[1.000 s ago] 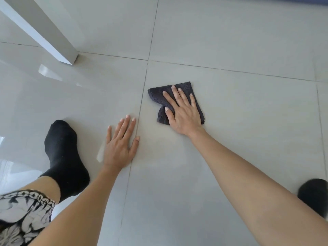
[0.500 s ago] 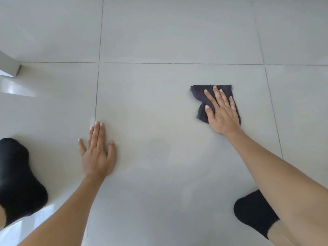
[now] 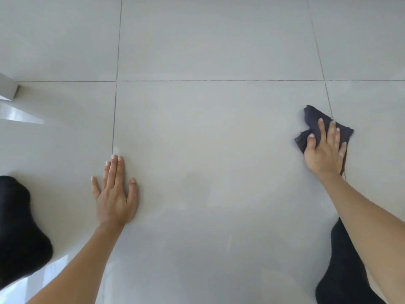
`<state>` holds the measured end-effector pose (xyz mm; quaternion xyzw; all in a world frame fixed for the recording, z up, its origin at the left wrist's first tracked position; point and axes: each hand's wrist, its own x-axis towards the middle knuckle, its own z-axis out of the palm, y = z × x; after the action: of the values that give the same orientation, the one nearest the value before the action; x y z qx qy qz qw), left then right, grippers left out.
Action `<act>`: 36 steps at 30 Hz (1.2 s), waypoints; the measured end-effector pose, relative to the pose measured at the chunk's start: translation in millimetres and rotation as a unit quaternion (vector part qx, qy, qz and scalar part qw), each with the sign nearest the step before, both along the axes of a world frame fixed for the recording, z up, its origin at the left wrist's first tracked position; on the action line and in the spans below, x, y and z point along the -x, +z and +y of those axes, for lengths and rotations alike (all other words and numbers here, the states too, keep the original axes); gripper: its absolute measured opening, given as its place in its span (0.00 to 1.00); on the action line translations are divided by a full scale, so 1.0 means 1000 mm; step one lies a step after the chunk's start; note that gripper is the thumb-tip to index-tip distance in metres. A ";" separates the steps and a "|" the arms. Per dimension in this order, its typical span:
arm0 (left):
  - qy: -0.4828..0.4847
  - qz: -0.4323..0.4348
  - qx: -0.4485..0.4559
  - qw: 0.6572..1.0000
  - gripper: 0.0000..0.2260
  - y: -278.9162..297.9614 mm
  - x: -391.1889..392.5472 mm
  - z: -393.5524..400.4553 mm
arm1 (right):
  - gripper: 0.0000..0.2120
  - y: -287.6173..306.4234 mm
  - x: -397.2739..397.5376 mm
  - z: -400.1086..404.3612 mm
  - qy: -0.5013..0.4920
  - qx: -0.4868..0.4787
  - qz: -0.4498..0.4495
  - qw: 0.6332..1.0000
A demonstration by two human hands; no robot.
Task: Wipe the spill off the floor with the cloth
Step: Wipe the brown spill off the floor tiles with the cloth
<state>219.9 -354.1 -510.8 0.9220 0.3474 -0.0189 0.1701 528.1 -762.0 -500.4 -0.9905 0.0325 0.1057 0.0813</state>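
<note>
Head view: a person crouched over a pale tiled floor [image 3: 219,119] works a dark cloth [image 3: 311,123] across it, the wiping step plainly in hand. The right hand [image 3: 324,152] lies flat on top of the cloth, fingers [image 3: 321,130] extended and close together, palm bearing down rather than pinching the fabric; the cloth sits crumpled beneath and beyond that hand, its far corner just short of a grout line [image 3: 328,99], a loose thread trailing beside the wrist. The right forearm reaches out nearly straight from the lower right corner. The left hand [image 3: 115,194] is planted palm-down on bare tile, well apart from the cloth, fingers spread a little and thumb out, apparently serving as a prop (it holds nothing). Between the two hands the tile shows a faint, dull smear [image 3: 197,189], which may be a damp film or only glare; it cannot be settled from here. If moisture remains there, the next move calls for drawing the cloth back toward the left hand with steady downward pressure, overlapping passes. Black-socked feet [image 3: 19,229] frame the scene outside either arm, and the foot of a white furniture leg [image 3: 7,88] shows beyond the left hand.
</note>
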 end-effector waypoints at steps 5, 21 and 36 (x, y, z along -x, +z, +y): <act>-0.024 -0.016 0.047 0.998 0.31 0.006 0.008 0.009 | 0.28 -0.005 0.038 0.031 -0.062 -0.002 -0.005 0.998; -0.030 0.038 -0.013 0.999 0.29 0.002 0.048 0.026 | 0.29 -0.009 0.130 0.301 0.159 -0.023 -0.027 0.987; -0.042 0.024 -0.011 0.999 0.28 0.000 0.050 0.032 | 0.28 -0.004 0.191 0.384 0.469 -0.028 -0.017 0.882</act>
<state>170.0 -322.6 -510.8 0.9367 0.3130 -0.0445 0.1505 337.3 -378.3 -503.9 -0.8888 -0.4407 0.1153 0.0505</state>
